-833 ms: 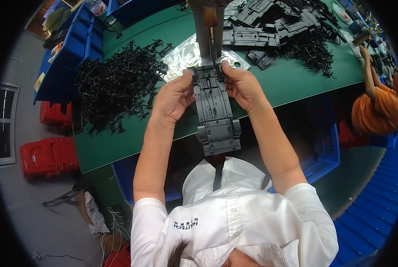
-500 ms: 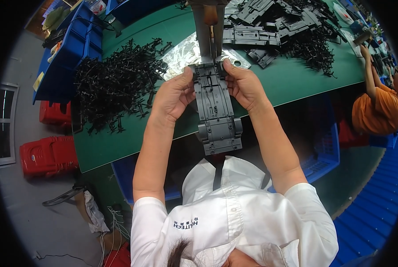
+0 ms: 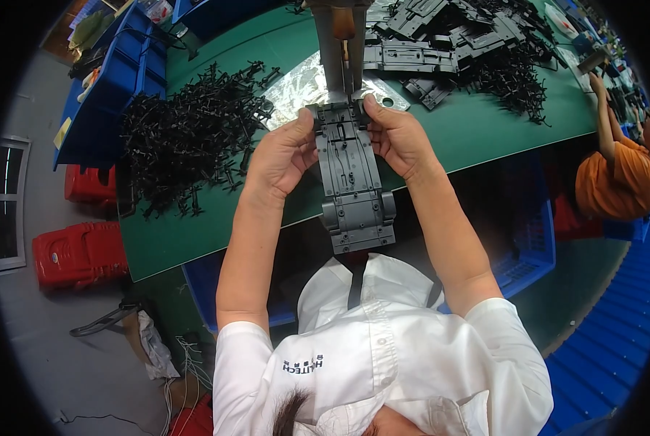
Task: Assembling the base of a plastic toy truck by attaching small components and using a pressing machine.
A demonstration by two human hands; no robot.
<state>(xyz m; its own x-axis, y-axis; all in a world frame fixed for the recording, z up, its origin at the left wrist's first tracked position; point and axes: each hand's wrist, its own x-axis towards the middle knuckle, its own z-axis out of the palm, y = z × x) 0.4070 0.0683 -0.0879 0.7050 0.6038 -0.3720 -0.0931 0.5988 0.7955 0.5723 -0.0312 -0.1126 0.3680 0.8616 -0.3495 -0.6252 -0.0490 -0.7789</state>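
Between my hands is a long dark plastic chassis plate [image 3: 348,171], its far end under the tip of an upright bench machine [image 3: 339,43]. My left hand [image 3: 285,152] grips the plate's far left edge, thumb on top and fingers curled below. On the far right edge my right hand [image 3: 397,138] holds it the same way. The plate's near end sticks out past the table edge toward me. A shiny metallic sheet [image 3: 296,91] lies around the machine's foot. Exactly what the machine's tip touches is too small to tell.
A heap of small black plastic parts [image 3: 194,131] covers the left of the green table [image 3: 165,251]. More chassis plates [image 3: 412,58] and small black parts [image 3: 517,83] are piled at the far right. A blue bin [image 3: 114,80] stands left. A co-worker in orange [image 3: 615,182] sits at right.
Almost nothing differs. The plate and my hands have shifted very slightly at the machine, and both hands keep their grip.
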